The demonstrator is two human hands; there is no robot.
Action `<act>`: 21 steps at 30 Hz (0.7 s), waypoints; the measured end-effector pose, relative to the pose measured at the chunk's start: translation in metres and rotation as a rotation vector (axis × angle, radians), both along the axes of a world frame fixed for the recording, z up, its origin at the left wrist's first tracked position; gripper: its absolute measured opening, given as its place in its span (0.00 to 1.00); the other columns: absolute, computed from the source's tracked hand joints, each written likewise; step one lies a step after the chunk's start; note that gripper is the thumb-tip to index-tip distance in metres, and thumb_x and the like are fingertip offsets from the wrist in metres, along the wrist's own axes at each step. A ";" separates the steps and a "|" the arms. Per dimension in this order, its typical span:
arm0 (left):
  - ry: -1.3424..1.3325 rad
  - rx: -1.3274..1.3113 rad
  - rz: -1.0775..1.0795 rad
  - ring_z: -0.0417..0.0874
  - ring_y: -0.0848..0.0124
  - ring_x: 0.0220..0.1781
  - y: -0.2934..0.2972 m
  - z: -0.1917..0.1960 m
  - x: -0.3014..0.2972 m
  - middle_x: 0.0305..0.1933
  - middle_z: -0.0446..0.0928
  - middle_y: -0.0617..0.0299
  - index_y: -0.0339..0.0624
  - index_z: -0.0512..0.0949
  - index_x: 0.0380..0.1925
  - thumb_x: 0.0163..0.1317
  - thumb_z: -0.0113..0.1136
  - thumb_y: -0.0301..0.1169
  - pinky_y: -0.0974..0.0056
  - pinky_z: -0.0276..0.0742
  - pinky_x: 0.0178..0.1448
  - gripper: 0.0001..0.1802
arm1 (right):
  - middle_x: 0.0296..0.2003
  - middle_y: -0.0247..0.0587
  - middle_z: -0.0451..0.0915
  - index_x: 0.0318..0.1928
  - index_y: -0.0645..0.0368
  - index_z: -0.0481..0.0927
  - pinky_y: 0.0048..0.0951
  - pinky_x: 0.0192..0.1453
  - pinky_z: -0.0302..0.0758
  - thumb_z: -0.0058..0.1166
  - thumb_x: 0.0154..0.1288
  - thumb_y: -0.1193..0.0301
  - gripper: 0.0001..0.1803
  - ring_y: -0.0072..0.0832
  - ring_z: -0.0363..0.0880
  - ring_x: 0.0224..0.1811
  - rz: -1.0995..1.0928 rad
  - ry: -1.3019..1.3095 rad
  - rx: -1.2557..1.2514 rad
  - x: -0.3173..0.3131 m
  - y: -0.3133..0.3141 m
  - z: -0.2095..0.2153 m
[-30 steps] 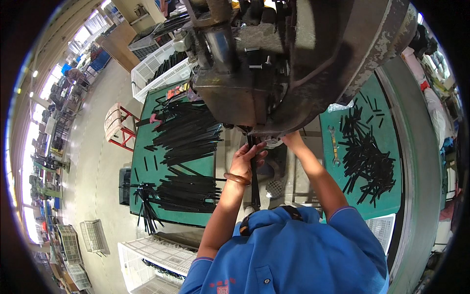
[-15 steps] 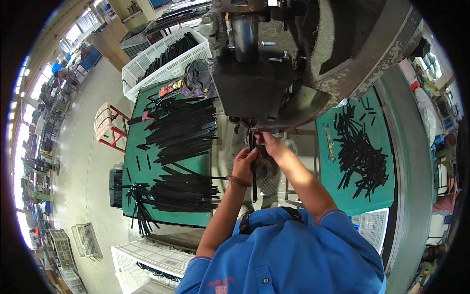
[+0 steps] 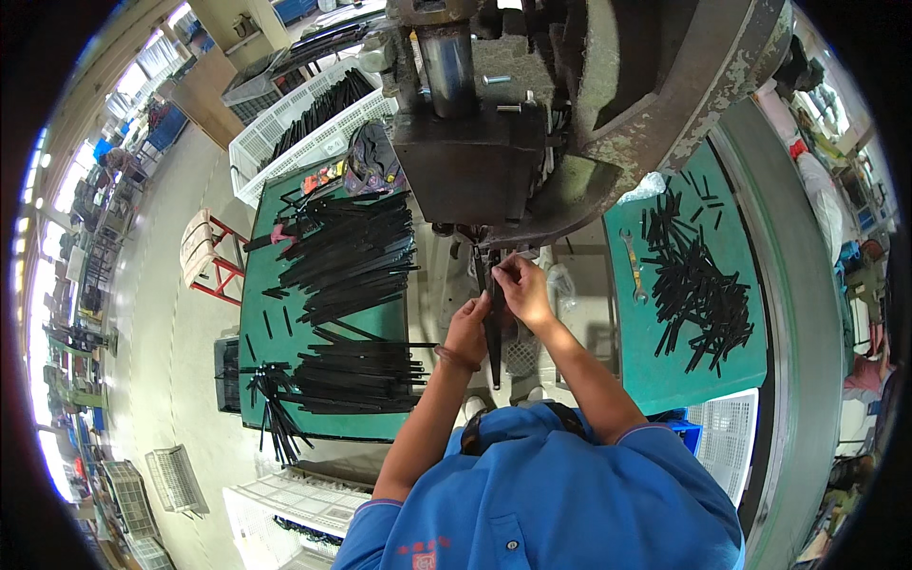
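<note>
Between the thumb and fingers of my left hand (image 3: 467, 328) is a slim black strip (image 3: 494, 356), its lower end hanging toward me and its upper part rising to the underside of a large press machine (image 3: 470, 171). My right hand (image 3: 522, 290) is beside the strip, just below the press head, with thumb and fingers pinched together. Whatever lies in that pinch is too small or hidden to name. Dark parts under the press head blend with the strip's upper end.
On the left, a green table (image 3: 275, 337) carries piles of black strips (image 3: 347, 252). The right green table (image 3: 622, 328) holds short black pieces (image 3: 698, 304) and a wrench (image 3: 634, 266). A white crate (image 3: 245, 157) with strips stands far left, near a red-framed stool (image 3: 214, 256).
My right hand has drawn slightly back and to the right from under the press head. My left hand stays on the strip. The whole view has shifted a little.
</note>
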State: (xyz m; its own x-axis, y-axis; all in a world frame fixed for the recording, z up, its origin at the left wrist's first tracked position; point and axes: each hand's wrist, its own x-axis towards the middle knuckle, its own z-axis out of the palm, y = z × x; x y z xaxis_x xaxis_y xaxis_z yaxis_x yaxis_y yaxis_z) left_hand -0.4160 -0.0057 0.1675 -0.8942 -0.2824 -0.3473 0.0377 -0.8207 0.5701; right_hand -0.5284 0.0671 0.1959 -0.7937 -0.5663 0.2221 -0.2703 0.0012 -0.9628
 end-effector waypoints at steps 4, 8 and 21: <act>-0.103 -0.219 -0.009 0.79 0.72 0.33 0.008 0.017 0.024 0.34 0.77 0.60 0.38 0.70 0.43 0.68 0.45 0.35 0.67 0.77 0.36 0.12 | 0.20 0.44 0.76 0.30 0.65 0.75 0.26 0.28 0.71 0.55 0.59 0.71 0.09 0.25 0.76 0.22 0.079 0.151 -0.065 0.000 -0.005 0.016; -0.139 -0.337 -0.072 0.79 0.73 0.23 0.007 0.036 0.052 0.31 0.77 0.58 0.37 0.67 0.46 0.69 0.43 0.34 0.70 0.75 0.24 0.13 | 0.22 0.42 0.77 0.31 0.66 0.74 0.27 0.30 0.71 0.55 0.59 0.71 0.09 0.26 0.76 0.25 0.015 0.146 0.049 -0.002 -0.022 0.020; -0.110 -0.394 -0.182 0.71 0.76 0.14 -0.016 0.059 0.066 0.25 0.75 0.59 0.36 0.66 0.46 0.67 0.44 0.33 0.72 0.67 0.17 0.13 | 0.19 0.28 0.66 0.27 0.62 0.67 0.19 0.26 0.62 0.55 0.58 0.78 0.08 0.13 0.61 0.23 -0.113 -0.052 -0.030 0.062 0.017 0.009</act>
State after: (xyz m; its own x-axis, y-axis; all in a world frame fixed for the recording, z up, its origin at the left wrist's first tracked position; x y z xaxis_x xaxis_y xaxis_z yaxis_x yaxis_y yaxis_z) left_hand -0.3498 -0.0215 0.2267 -0.9054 -0.2538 -0.3403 -0.1653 -0.5277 0.8332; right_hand -0.4666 0.0845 0.2050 -0.8631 -0.4662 0.1944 -0.2198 0.0001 -0.9755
